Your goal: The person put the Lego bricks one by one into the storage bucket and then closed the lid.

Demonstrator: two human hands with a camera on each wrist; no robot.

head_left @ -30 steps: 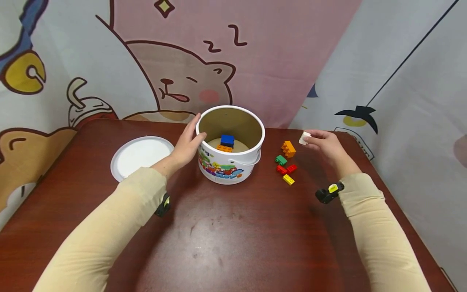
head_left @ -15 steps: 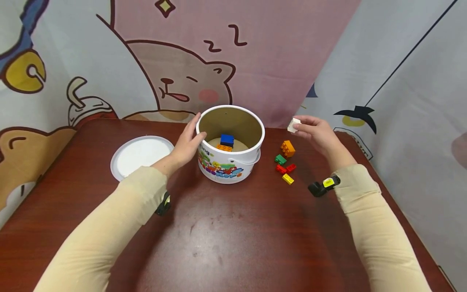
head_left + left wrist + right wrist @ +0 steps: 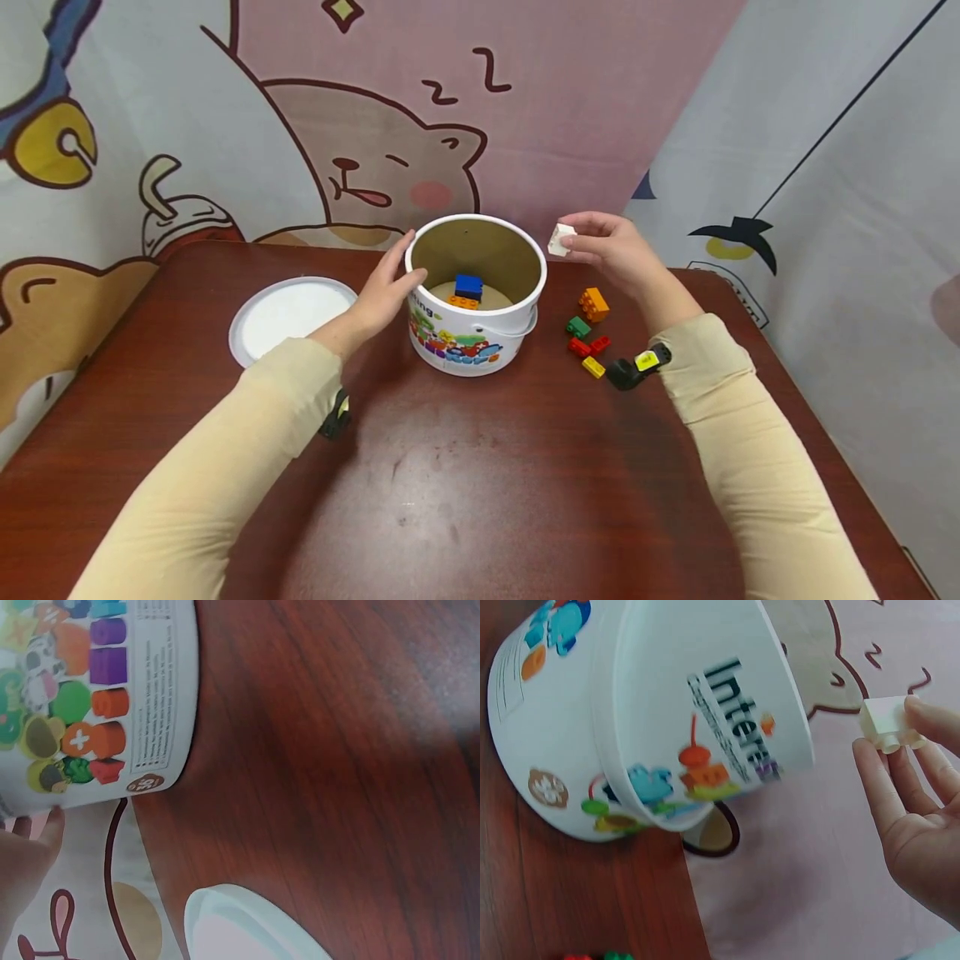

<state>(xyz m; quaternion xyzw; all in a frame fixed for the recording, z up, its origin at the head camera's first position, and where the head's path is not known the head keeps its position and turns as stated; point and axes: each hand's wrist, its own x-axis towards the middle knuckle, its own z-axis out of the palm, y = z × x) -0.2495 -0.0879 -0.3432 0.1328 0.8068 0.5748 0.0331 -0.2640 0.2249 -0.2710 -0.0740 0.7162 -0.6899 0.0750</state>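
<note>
Lid [image 3: 292, 318] left of bucket [image 3: 457, 348], loose bricks [image 3: 578, 327] right

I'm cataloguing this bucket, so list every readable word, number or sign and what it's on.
"Intere": bucket, right wrist view; later letters and smaller line blur.
"ing": bucket, head view.
"Z Z": wall cloth.
Too small or blurred: the bucket's fine print, its brown badge, the yellow label on the right wrist camera.
</note>
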